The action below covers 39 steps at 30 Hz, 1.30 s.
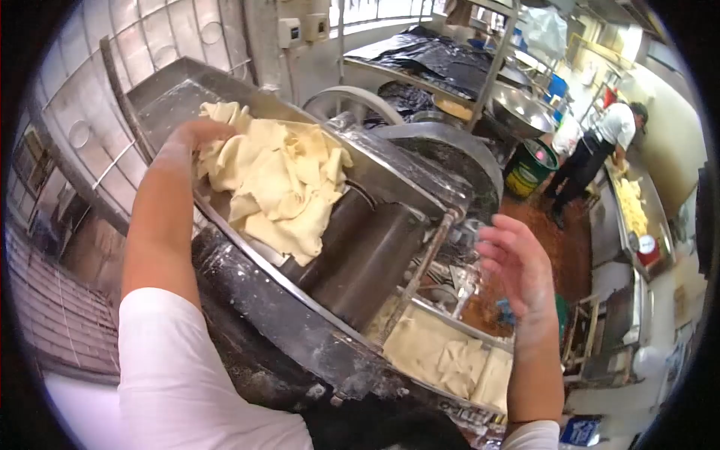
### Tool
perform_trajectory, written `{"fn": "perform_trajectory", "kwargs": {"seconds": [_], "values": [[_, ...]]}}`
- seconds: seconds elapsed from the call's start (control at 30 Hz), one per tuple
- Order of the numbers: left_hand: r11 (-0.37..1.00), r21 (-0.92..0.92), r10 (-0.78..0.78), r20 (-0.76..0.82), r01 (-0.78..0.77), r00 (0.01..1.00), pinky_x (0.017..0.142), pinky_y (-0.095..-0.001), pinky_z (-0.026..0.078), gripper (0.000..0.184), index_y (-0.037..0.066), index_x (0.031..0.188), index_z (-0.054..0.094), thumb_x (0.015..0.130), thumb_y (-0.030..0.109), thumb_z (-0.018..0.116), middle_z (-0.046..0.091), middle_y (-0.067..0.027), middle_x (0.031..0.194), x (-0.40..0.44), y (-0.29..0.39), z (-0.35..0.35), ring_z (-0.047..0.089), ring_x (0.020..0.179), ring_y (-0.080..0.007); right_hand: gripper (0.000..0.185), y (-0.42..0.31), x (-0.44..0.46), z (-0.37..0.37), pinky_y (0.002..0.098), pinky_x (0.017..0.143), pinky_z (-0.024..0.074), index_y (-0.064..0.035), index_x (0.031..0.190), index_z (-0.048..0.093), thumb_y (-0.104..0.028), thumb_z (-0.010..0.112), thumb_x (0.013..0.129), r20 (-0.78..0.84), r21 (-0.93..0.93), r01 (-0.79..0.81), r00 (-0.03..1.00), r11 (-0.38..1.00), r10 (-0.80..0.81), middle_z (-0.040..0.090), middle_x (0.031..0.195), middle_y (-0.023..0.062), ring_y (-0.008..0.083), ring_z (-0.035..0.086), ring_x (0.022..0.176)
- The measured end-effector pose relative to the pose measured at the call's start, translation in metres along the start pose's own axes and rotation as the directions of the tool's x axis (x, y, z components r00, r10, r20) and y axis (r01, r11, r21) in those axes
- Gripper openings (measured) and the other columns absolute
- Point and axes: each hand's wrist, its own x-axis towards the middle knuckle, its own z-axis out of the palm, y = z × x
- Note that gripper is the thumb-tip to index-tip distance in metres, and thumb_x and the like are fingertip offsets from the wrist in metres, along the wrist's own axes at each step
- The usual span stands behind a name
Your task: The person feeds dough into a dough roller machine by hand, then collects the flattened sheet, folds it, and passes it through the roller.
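Observation:
A heap of crumpled pale dough lies in the metal trough of a dough roller machine, against its dark rollers. My left hand is at the heap's far left edge, its fingers bent onto the dough and partly hidden by it. My right hand is raised beyond the machine's right end, fingers apart, with nothing in it. Below the rollers, a flat folded sheet of dough rests in a lower tray, left of my right forearm.
A large wheel guard stands on the machine's far side. Beyond it are a dark green bucket and a metal bowl. At the right, another person bends over a trough with yellowish pieces. Shelving with black plastic is behind.

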Motion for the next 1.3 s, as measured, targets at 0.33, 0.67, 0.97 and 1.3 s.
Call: {"fn": "perform_trajectory", "kwargs": {"seconds": [0.33, 0.67, 0.97, 1.3], "values": [[0.884, -0.46, 0.154, 0.458, 0.086, 0.876, 0.079, -0.0359, 0.055, 0.045, 0.002, 0.111, 0.066, 0.068, 0.014, 0.076, 0.07, -0.0083, 0.102, -0.11, 0.06, 0.03, 0.067, 0.086, -0.017, 0.028, 0.062, -0.029, -0.09, 0.0294, 0.067, 0.0523, -0.0057, 0.114, 0.057, -0.022, 0.057, 0.092, -0.112, 0.381, -0.033, 0.99, 0.924, 0.082, 0.067, 0.094, 0.0081, 0.018, 0.065, 0.078], [0.972, 0.183, -0.111, -0.192, 0.147, 0.975, 0.068, -0.0322, 0.051, 0.028, 0.002, 0.09, 0.071, 0.072, 0.022, 0.077, 0.069, -0.011, 0.09, -0.087, 0.059, 0.033, 0.064, 0.082, -0.0169, 0.027, 0.104, -0.013, -0.095, 0.0312, 0.066, 0.052, -0.0076, 0.112, 0.057, -0.025, 0.056, 0.093, -0.058, 0.402, -0.14, 0.982, 0.905, 0.178, 0.068, 0.094, 0.0097, 0.0198, 0.066, 0.078], [0.787, -0.593, 0.071, 0.366, 0.173, 0.928, 0.078, -0.0332, 0.053, 0.049, 0.003, 0.109, 0.065, 0.073, 0.034, 0.077, 0.068, -0.0107, 0.106, -0.094, 0.055, 0.021, 0.066, 0.093, -0.0189, 0.025, 0.19, 0.016, -0.074, 0.0339, 0.069, 0.0515, -0.0079, 0.109, 0.059, -0.026, 0.057, 0.092, 0.1, 0.426, -0.401, 0.912, 0.811, 0.398, 0.068, 0.092, 0.0099, 0.021, 0.063, 0.081], [0.989, -0.13, -0.029, 0.26, 0.065, 0.965, 0.086, -0.0315, 0.049, 0.059, -0.005, 0.117, 0.061, 0.068, 0.024, 0.079, 0.067, -0.0136, 0.108, -0.103, 0.066, 0.031, 0.063, 0.099, -0.021, 0.046, 0.251, 0.048, 0.063, 0.0498, 0.102, 0.0419, -0.0062, 0.125, 0.05, -0.042, 0.038, 0.1, 0.391, 0.556, -0.719, 0.67, 0.417, 0.631, 0.054, 0.129, 0.0199, 0.0327, 0.052, 0.121]]}}
